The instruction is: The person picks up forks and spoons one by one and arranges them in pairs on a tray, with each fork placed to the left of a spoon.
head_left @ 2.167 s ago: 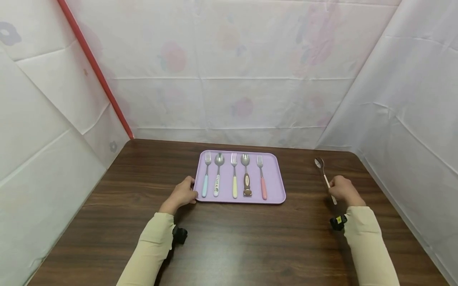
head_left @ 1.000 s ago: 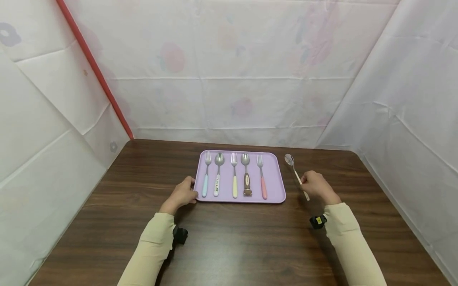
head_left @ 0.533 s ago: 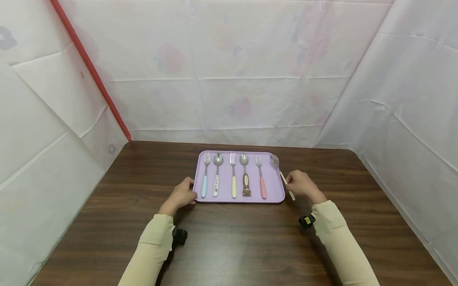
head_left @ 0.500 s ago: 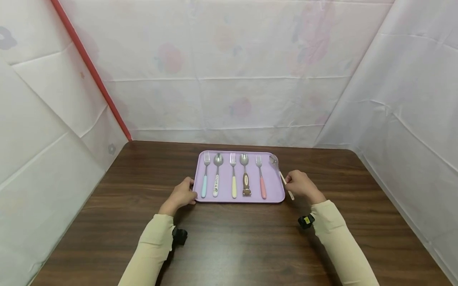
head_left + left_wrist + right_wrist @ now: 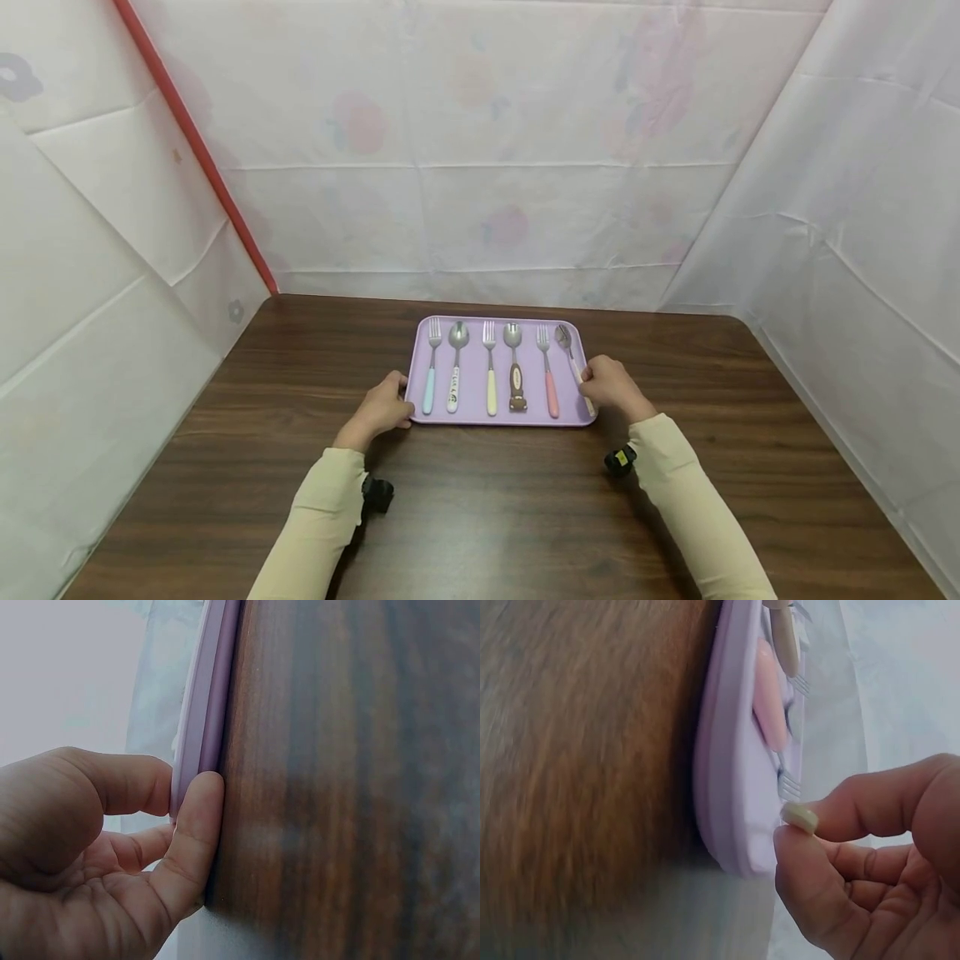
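Note:
At the left front corner of a lilac tray [image 5: 472, 379], my left hand [image 5: 381, 407] pinches the rim; the left wrist view has thumb and finger on either side of it. My right hand [image 5: 611, 387] pinches a spoon [image 5: 564, 336] by its cream handle, whose end [image 5: 801, 816] shows between thumb and forefinger. This spoon is over the tray's right side, bowl towards the back. Left of it lie a pink fork [image 5: 552, 396], a brown bear-handled spork [image 5: 517, 383], a yellow fork [image 5: 491, 396], a white patterned spoon [image 5: 453, 387] and a light-blue fork [image 5: 429, 392], handles towards me.
The dark wood table [image 5: 480, 517] extends around the tray. A white printed cloth [image 5: 465, 208] hangs behind it, with more sheeting on both sides. A red strip [image 5: 195, 142] runs down the back left corner. Each wrist wears a small black camera [image 5: 377, 494].
My right hand has carried the cream-handled spoon left, from the table right of the tray to over the tray's right side. The left hand has stayed at the tray's corner.

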A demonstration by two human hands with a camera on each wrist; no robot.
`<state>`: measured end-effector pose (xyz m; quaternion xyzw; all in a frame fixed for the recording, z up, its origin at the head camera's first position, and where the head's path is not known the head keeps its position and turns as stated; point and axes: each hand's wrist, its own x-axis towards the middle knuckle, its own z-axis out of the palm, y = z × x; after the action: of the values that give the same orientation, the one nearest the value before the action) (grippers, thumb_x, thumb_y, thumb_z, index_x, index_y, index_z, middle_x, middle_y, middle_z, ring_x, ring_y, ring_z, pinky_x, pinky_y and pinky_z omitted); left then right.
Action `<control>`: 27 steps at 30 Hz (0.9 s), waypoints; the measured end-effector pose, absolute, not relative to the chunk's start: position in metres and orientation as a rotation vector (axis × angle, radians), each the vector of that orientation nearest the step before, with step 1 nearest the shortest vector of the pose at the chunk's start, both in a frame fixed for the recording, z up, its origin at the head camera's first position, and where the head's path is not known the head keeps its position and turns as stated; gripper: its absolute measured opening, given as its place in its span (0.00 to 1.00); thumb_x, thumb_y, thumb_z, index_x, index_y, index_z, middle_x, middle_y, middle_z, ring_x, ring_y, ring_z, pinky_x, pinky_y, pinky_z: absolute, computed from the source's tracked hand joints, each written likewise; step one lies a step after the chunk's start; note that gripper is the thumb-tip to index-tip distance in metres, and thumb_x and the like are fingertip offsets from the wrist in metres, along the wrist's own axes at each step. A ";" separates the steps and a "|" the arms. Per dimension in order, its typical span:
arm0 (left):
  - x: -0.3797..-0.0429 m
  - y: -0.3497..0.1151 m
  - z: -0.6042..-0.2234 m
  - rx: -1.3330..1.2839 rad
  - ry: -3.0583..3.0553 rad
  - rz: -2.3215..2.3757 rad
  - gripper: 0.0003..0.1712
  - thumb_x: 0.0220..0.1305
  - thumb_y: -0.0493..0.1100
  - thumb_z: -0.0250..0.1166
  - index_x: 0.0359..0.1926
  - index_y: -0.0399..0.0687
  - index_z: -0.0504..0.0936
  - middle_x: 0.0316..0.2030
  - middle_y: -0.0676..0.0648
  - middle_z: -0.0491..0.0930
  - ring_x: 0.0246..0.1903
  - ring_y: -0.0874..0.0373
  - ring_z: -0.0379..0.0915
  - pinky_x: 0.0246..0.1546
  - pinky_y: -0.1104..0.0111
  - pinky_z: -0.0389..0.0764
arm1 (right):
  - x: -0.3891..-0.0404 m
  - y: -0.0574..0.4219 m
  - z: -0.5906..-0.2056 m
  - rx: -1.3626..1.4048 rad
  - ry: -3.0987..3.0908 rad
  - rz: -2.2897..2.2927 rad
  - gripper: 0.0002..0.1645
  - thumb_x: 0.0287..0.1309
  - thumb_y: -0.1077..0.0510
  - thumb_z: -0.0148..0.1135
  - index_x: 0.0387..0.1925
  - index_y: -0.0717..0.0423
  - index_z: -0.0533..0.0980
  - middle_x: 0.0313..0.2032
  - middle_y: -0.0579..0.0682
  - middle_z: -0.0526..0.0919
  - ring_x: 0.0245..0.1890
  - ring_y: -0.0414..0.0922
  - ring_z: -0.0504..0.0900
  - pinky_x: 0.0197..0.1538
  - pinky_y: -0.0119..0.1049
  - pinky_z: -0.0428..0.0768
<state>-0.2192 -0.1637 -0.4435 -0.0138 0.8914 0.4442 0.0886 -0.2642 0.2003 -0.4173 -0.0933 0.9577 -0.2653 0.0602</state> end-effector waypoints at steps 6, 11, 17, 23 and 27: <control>-0.219 -0.164 -0.445 -0.030 2.655 1.321 0.25 0.49 0.27 0.55 0.52 0.28 0.64 0.25 0.41 0.74 0.19 0.56 0.75 0.22 0.66 0.80 | -0.268 0.196 -0.421 -0.224 2.899 -0.790 0.12 0.39 0.69 0.53 0.10 0.54 0.65 0.10 0.45 0.67 0.11 0.39 0.67 0.14 0.29 0.63; -0.219 -0.165 -0.445 -0.024 2.661 1.329 0.25 0.49 0.27 0.55 0.51 0.28 0.64 0.25 0.40 0.74 0.19 0.56 0.75 0.22 0.66 0.80 | -0.268 0.190 -0.422 -0.171 2.904 -0.769 0.12 0.38 0.69 0.55 0.10 0.55 0.66 0.11 0.46 0.67 0.11 0.40 0.68 0.14 0.29 0.65; -0.220 -0.165 -0.446 -0.030 2.650 1.332 0.25 0.49 0.27 0.55 0.51 0.29 0.64 0.25 0.40 0.73 0.20 0.56 0.75 0.22 0.66 0.81 | -0.265 0.184 -0.425 -0.105 2.879 -0.776 0.06 0.37 0.70 0.60 0.15 0.60 0.72 0.13 0.49 0.73 0.12 0.41 0.74 0.15 0.30 0.73; -0.220 -0.164 -0.445 -0.042 2.637 1.339 0.24 0.49 0.26 0.55 0.51 0.29 0.65 0.25 0.40 0.73 0.20 0.56 0.75 0.23 0.66 0.81 | -0.265 0.182 -0.425 -0.058 2.945 -0.688 0.08 0.36 0.68 0.62 0.13 0.58 0.72 0.10 0.47 0.73 0.13 0.43 0.74 0.17 0.32 0.72; -0.220 -0.164 -0.445 -0.042 2.642 1.333 0.25 0.49 0.27 0.55 0.51 0.29 0.65 0.25 0.40 0.74 0.19 0.56 0.75 0.22 0.66 0.81 | -0.267 0.179 -0.421 0.010 2.969 -0.579 0.09 0.37 0.66 0.63 0.12 0.58 0.71 0.13 0.50 0.74 0.17 0.47 0.75 0.17 0.35 0.71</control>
<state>-0.2205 -0.1645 -0.4449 -0.0141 0.8890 0.4486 0.0910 -0.2672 0.1792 -0.4211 0.0032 0.9799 -0.1910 0.0583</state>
